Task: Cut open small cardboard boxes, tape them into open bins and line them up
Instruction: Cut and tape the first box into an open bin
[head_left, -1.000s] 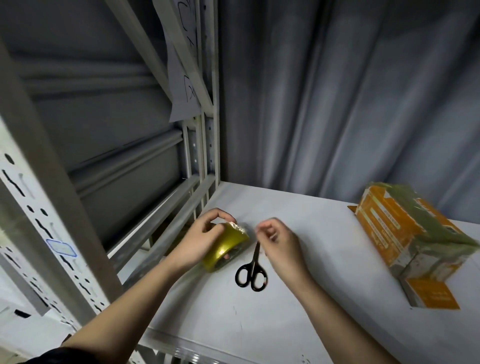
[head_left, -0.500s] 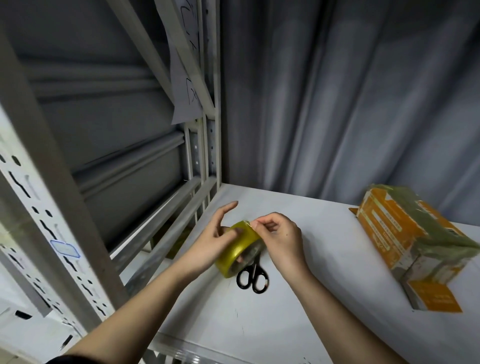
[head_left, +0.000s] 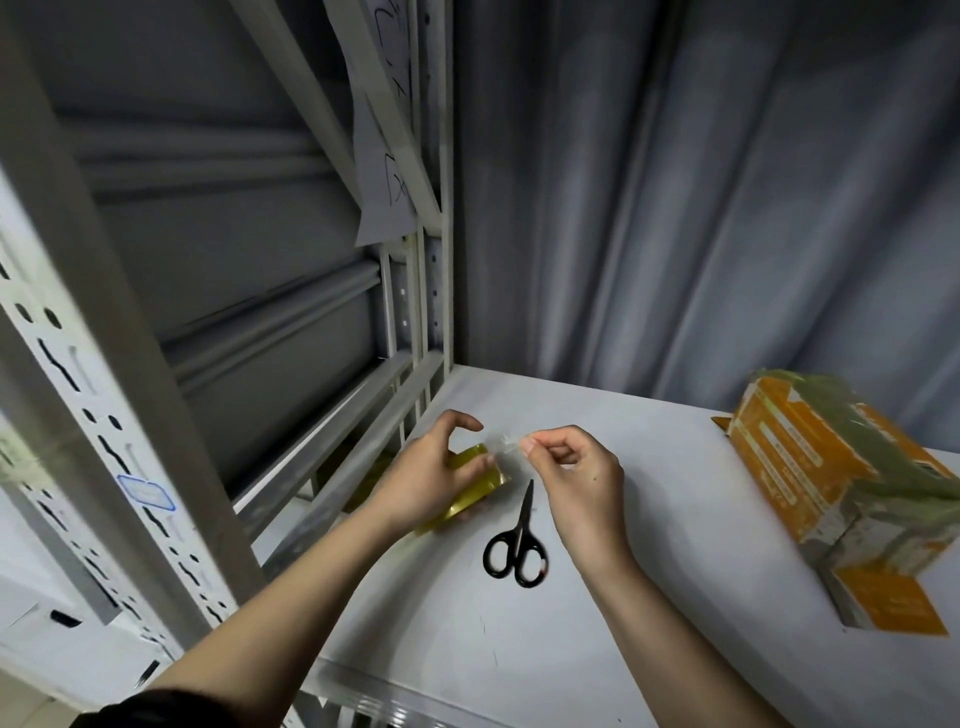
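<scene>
My left hand (head_left: 431, 475) grips a yellowish roll of clear tape (head_left: 480, 491) just above the white shelf (head_left: 649, 519), near its left edge. My right hand (head_left: 571, 473) pinches the loose tape end (head_left: 506, 446) between thumb and forefinger, a short strip drawn off the roll. Black-handled scissors (head_left: 517, 543) lie shut on the shelf below and between my hands. An orange and white cardboard box (head_left: 810, 467), wrapped in greenish tape, lies tilted at the right of the shelf with one flap flat on the surface.
White perforated rack uprights (head_left: 104, 415) and crossbars stand close on the left. A grey curtain (head_left: 727, 208) hangs behind the shelf. A paper sheet (head_left: 384, 156) with handwriting hangs from the rack above.
My right hand came to the roll, took the tape end and pulled it a little to the right. The left hand kept hold of the roll. The scissors and box stayed put.
</scene>
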